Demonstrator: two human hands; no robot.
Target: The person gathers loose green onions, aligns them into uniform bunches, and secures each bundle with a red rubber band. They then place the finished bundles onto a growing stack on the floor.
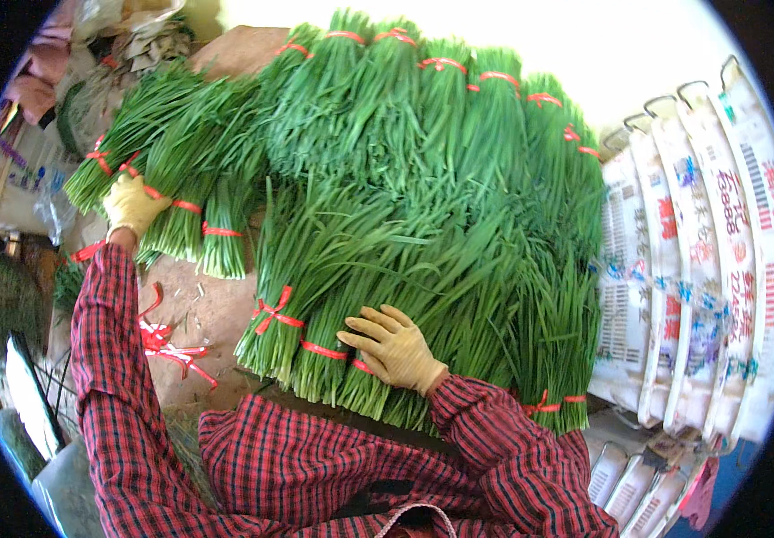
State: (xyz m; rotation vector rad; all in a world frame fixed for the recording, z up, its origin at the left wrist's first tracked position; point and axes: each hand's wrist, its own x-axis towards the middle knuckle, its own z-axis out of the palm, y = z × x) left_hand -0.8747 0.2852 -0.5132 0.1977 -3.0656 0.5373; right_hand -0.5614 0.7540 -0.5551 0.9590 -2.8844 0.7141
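Note:
Garlic chives tied with red bands lie in two facing rows. At the left, my left hand (pixel 135 202), in a pale yellow glove, curls its fingers around a bundle of chives (pixel 182 161) close to its red tie. Its fingertips are partly hidden among the stems. My right hand (pixel 397 350), gloved alike, rests palm down with spread fingers on the near row, touching a chive bundle (pixel 373 289) just above its band. Left of it lies another bundle (pixel 279 316) with a red bow. Cut stem ends in the near row face me.
Loose red ties (pixel 168 346) lie on the brown work surface (pixel 225 309) between my arms. White plastic crates (pixel 683 269) with wire handles and printing stand on the right. Smaller-looking white crates (pixel 636 484) sit lower right. Clear plastic (pixel 57 212) hangs at far left.

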